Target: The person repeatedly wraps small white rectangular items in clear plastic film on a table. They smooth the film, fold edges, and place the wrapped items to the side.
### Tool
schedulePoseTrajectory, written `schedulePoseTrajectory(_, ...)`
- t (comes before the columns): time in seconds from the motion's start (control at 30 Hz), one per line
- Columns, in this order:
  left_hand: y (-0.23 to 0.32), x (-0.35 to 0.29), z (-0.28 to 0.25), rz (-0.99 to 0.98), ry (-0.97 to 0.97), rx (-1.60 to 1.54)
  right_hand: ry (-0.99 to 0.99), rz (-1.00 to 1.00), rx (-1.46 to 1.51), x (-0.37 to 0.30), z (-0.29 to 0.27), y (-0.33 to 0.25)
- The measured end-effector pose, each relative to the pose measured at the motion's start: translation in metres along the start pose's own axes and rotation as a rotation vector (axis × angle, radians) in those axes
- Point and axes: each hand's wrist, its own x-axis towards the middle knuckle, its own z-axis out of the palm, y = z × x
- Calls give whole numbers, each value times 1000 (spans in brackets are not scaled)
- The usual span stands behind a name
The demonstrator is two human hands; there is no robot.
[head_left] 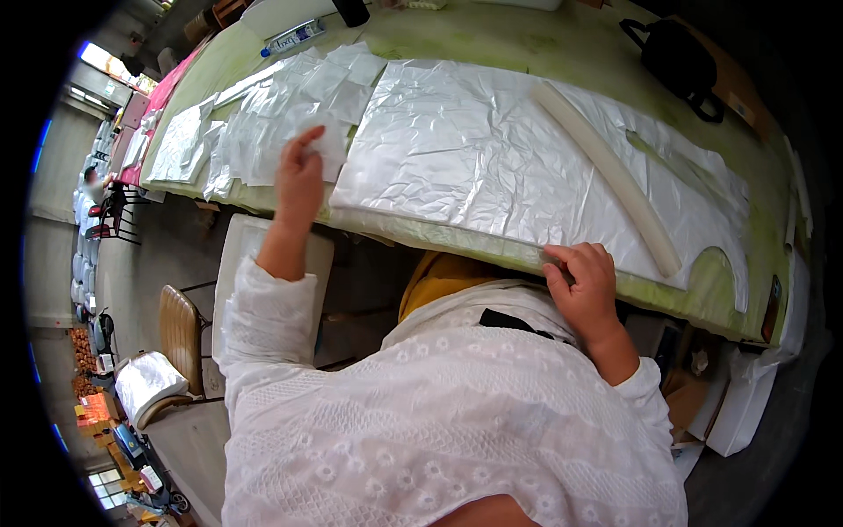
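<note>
My left hand (pixel 300 180) is raised over the spread of small clear plastic bags (pixel 263 132) on the left part of the table, its fingers apart and slightly bent. I see nothing held in it. My right hand (pixel 587 277) rests at the table's near edge, by the border of a large crinkled clear plastic sheet (pixel 448 140). Its thumb and index finger are apart, and the other fingers curl. Across the right part of the sheet lies a long off-white strip or bar (pixel 606 171), slanting toward the near edge.
A green-covered table (pixel 518 35) stretches in front of me. At its far side are a water bottle (pixel 294 37), a black cylinder (pixel 351 10) and a black bag (pixel 672 66). To the left stand a brown chair (pixel 180 329) and, farther off, a person (pixel 93 183) by shelves.
</note>
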Motion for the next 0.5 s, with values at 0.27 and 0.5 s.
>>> schedulePoseTrajectory(0.27, -27, 124, -54, 86, 55, 803, 36, -22, -49, 4, 3, -3)
schedulePoseTrajectory(0.5, -81, 147, -40, 41, -181, 1067, 42, -32, -63, 6, 3, -2)
